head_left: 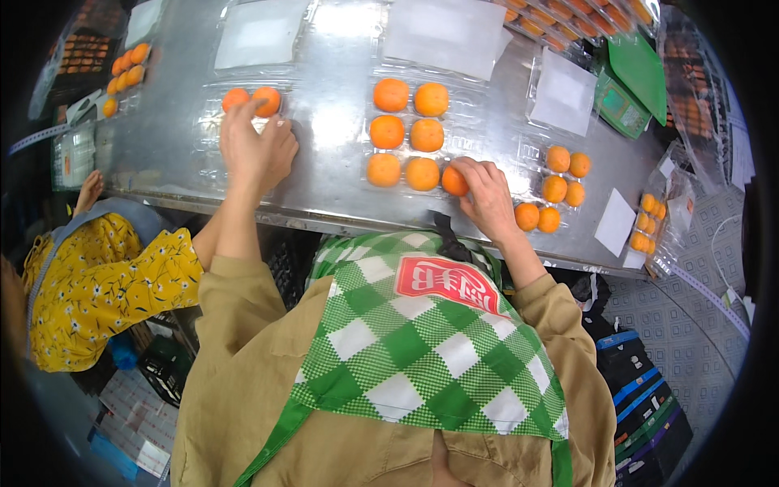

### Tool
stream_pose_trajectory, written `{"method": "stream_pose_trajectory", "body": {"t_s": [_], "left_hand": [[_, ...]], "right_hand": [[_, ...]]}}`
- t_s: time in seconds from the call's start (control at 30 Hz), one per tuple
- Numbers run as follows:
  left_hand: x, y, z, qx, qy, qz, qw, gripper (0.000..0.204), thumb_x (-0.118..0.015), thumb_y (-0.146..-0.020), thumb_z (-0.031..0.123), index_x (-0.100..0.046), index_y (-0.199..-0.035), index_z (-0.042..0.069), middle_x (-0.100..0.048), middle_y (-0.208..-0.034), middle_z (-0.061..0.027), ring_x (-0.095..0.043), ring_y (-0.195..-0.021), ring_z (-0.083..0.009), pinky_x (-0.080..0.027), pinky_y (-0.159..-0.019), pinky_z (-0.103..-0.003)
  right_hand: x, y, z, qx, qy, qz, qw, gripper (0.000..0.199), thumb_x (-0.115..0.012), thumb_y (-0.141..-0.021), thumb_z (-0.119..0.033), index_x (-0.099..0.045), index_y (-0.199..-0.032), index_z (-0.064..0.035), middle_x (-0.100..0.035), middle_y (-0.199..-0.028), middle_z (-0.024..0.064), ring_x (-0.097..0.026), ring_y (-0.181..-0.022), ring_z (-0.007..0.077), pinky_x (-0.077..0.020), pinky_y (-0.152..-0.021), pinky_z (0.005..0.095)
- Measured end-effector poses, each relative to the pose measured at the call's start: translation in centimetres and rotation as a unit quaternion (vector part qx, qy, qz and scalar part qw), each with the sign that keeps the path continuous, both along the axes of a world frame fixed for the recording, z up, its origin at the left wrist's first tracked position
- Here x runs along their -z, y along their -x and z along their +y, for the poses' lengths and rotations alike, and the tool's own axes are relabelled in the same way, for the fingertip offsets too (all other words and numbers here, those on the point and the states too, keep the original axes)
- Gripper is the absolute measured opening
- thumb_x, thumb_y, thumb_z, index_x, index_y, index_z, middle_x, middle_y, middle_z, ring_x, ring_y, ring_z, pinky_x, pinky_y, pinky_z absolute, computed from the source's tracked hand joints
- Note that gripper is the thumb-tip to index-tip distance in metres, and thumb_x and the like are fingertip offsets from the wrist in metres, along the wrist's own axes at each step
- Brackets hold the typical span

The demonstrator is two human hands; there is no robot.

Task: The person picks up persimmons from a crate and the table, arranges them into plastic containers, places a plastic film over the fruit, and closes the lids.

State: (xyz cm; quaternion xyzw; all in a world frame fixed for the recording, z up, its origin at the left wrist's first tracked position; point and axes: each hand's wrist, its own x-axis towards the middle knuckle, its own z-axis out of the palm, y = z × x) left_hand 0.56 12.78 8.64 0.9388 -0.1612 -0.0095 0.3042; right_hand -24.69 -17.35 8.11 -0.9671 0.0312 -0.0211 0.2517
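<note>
My right hand (487, 199) curls its fingers round a mandarin orange (454, 181), at the near right corner of a clear plastic tray. Rows of mandarin oranges (387, 131) fill the rest of that tray. Further left, my left hand (240, 142) has its fingers on another mandarin orange (267, 101), with one more mandarin orange (235, 99) beside it, on a second clear tray (213, 122). A co-worker's hand (281, 154) overlaps my left hand there, its arm passing behind mine, so part of the grip is hidden.
White sheets (445, 36) lie along the far side of the metal table (337, 105). A green scale (623, 93) stands at the far right, near stacked fruit packs (560, 20). More filled trays (565, 178) sit right. A co-worker in a yellow sleeve (146, 280) is at my left.
</note>
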Motion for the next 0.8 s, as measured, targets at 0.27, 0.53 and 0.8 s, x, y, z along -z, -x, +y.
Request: {"method": "stream_pose_trajectory", "body": {"t_s": [0.27,0.53,0.8], "left_hand": [[2.2,-4.7,-0.5,0.021,-0.234,-0.043,0.971,0.052,-0.079,-0.068,0.023,-0.064,-0.116,0.012,-0.063,-0.113,-0.0111,-0.056,-0.106,-0.0301,-0.046,-0.092,-0.04],[1.8,-2.2,-2.4,-0.028,0.028,-0.033,0.999,0.046,-0.077,-0.072,0.014,-0.063,-0.115,0.007,-0.064,-0.107,-0.0085,-0.062,-0.095,-0.0213,-0.052,-0.08,-0.034],[-2.2,9.7,-10.9,0.273,0.316,0.198,0.887,0.059,-0.077,-0.066,0.008,-0.057,-0.122,0.004,-0.061,-0.114,-0.011,-0.061,-0.102,-0.0218,-0.05,-0.086,-0.032]], "right_hand": [[-0.5,0.0,-1.2,0.07,-0.113,0.003,0.991,0.066,-0.07,-0.065,-0.001,-0.047,-0.126,-0.0075,-0.052,-0.126,0.0135,-0.051,-0.11,0.032,-0.0432,-0.094,0.0405],[-1.0,1.3,-2.8,0.233,-0.302,-0.026,0.924,0.048,-0.07,-0.077,-0.013,-0.054,-0.121,-0.0044,-0.06,-0.108,0.008,-0.058,-0.096,0.0192,-0.0477,-0.084,0.0326],[-2.8,-2.2,2.0,0.112,-0.797,0.149,0.575,0.048,-0.055,-0.094,-0.029,-0.042,-0.136,-0.008,-0.058,-0.108,0.0098,-0.061,-0.091,0.0156,-0.0508,-0.08,0.0296]]}}
